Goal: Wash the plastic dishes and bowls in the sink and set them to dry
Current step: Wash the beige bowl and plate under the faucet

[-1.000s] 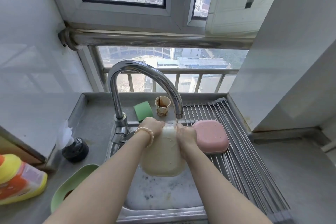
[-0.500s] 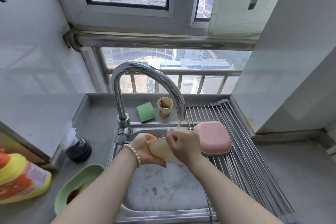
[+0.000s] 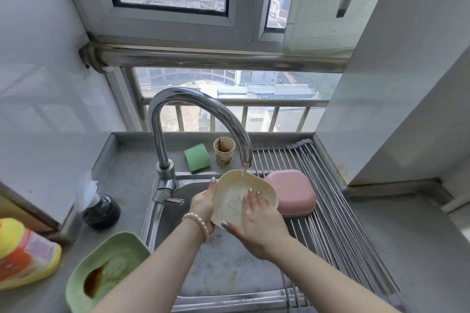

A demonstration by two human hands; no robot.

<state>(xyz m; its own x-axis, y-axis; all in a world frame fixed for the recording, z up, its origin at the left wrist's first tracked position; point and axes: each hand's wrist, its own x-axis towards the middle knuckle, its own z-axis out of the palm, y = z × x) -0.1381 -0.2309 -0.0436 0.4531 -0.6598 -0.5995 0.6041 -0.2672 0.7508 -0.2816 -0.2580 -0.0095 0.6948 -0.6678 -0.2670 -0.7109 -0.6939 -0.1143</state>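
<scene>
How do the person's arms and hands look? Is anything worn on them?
Both forearms are bare, with no sleeves in view. The left hand has a bracelet of pale round beads at the wrist. The right hand wears nothing visible. The fingernails on both hands look polished in a light shade.
</scene>
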